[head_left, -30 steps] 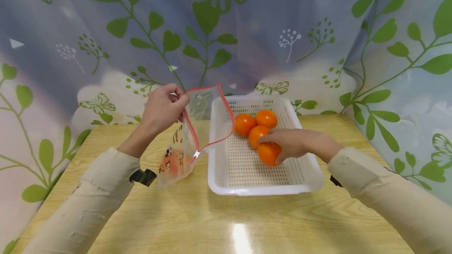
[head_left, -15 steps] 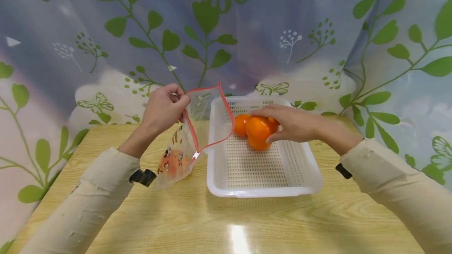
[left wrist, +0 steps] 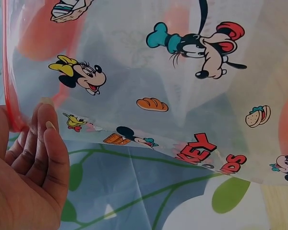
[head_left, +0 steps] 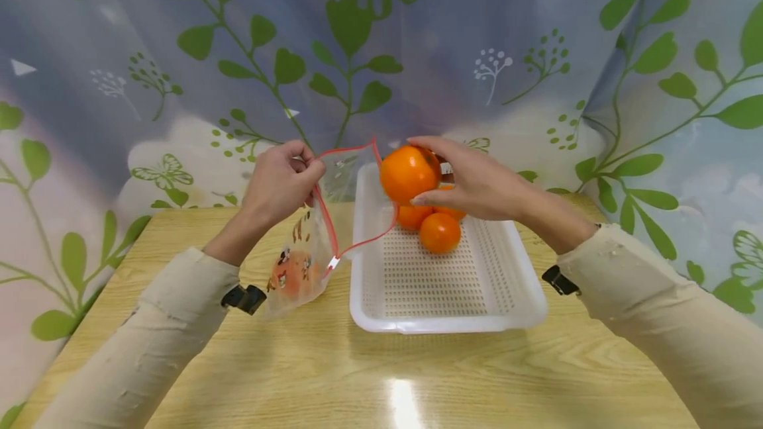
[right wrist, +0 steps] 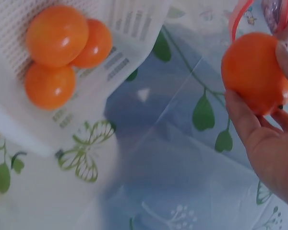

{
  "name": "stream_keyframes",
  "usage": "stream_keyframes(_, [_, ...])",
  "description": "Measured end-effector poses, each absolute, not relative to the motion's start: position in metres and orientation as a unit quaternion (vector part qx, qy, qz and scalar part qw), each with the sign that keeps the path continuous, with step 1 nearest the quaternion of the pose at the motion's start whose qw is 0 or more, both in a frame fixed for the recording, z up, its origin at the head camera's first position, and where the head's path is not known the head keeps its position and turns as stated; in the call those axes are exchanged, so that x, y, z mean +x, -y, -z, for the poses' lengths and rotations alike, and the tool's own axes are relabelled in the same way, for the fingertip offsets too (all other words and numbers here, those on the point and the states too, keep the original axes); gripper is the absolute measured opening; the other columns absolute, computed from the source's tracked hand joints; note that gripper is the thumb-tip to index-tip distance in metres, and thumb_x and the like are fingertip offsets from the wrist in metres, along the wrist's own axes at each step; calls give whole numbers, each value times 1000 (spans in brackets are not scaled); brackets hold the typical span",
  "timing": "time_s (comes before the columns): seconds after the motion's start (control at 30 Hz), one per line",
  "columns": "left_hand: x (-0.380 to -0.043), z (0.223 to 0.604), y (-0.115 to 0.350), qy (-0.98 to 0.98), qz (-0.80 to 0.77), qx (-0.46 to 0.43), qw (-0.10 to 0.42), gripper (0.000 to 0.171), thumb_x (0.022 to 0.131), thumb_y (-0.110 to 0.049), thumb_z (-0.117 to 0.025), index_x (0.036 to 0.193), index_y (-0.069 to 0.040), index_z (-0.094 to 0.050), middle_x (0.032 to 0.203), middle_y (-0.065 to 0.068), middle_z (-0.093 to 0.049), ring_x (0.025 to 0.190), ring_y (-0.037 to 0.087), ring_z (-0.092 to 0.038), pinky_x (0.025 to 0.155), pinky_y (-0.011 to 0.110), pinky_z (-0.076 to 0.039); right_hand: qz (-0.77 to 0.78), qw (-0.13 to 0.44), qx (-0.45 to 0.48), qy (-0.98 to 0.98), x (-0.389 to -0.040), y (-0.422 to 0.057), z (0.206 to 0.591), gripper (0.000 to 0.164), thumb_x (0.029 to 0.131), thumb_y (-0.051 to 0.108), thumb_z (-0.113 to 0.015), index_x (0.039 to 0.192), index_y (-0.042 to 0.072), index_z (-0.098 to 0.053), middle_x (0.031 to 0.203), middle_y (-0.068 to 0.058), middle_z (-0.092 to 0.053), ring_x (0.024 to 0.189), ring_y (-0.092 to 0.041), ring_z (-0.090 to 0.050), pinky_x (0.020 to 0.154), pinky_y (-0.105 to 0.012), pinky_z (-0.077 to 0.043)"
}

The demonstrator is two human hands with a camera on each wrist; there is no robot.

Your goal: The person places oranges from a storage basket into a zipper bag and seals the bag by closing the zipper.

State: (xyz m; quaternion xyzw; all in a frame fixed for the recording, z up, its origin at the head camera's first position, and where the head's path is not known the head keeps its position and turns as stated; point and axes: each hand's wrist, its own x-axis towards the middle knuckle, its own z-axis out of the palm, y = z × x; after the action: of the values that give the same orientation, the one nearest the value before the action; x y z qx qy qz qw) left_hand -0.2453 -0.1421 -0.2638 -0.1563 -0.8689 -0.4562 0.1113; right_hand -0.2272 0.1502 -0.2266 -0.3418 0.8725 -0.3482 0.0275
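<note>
- In the head view, the left hand (head_left: 283, 181) is pinching the left edge of a clear zip bag (head_left: 301, 250), thumb against curled fingers, with no gap showing in the grip.
- The bag's red-edged mouth is gaping towards the right, its white slider (head_left: 334, 262) sitting at the near corner.
- A rounded reddish-orange shape (head_left: 292, 273) is showing through the bag's lower part, which is hanging down near the wooden table (head_left: 268, 376).
- The right hand (head_left: 477, 177) is holding an orange fruit (head_left: 410, 175) by its right side, fingers above and thumb below, spread as wide as the fruit.
- That fruit is sitting just beside the bag's mouth, above the far left part of a white basket (head_left: 441, 283); whether it is touching the bag, I cannot tell.
- Three more fruits (head_left: 440, 233) are lying close together in the basket, partly hidden behind the held one and the hand.
- In the left wrist view, curled fingers are gathering at the red edge, and cartoon figures (left wrist: 81, 76) are covering the film.
- In the right wrist view, fingers and thumb are curving round the held fruit, while the other three are resting clustered in the basket.
</note>
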Motion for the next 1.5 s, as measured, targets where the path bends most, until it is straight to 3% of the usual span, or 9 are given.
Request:
stream_keyframes(0.27, [-244,264,144,867,458,-157,115,13,89,-17,-50,84,-6,-56,57,11,-59,51,28,-61,46,36,-46,374,-8,-364,-853,-228,-120,231,76,79,16,-80,143,6,-40,139,-2,-45,117,-15,-48,93,-31,-47])
stream_keyframes(0.53, [-243,263,143,865,460,-174,100,12,90,-17,-52,86,-6,-55,57,11,-58,52,32,-61,44,35,-45,323,14,-348,-880,-228,-100,239,81,79,32,-79,146,16,-39,132,1,-50,110,-14,-52,90,-34,-47])
stream_keyframes(0.67, [-243,263,142,860,464,-188,95,12,90,-16,-52,86,-6,-56,57,11,-58,52,34,-61,45,37,-48,314,28,-320,-894,-228,-92,245,82,79,31,-79,145,11,-36,130,-3,-51,108,-16,-54,89,-34,-47])
stream_keyframes(0.87, [-244,264,139,857,461,-213,93,15,92,-17,-53,85,-5,-59,58,10,-59,50,28,-61,52,42,-54,309,34,-280,-908,-229,-80,252,75,79,30,-79,140,10,-39,125,-5,-54,102,-18,-56,86,-35,-48])
stream_keyframes(1.2, [-243,265,137,855,463,-202,120,15,91,-17,-55,83,-6,-58,57,9,-59,47,26,-61,44,35,-49,270,26,-266,-925,-236,-77,259,80,80,30,-79,145,12,-37,121,-3,-56,96,-17,-55,83,-33,-47])
stream_keyframes(1.5, [-246,265,136,842,485,-199,128,16,90,-18,-56,81,-5,-58,58,10,-59,46,26,-60,44,35,-50,240,26,-260,-935,-238,-72,258,76,81,30,-78,144,9,-40,121,-3,-57,97,-19,-55,85,-34,-46])
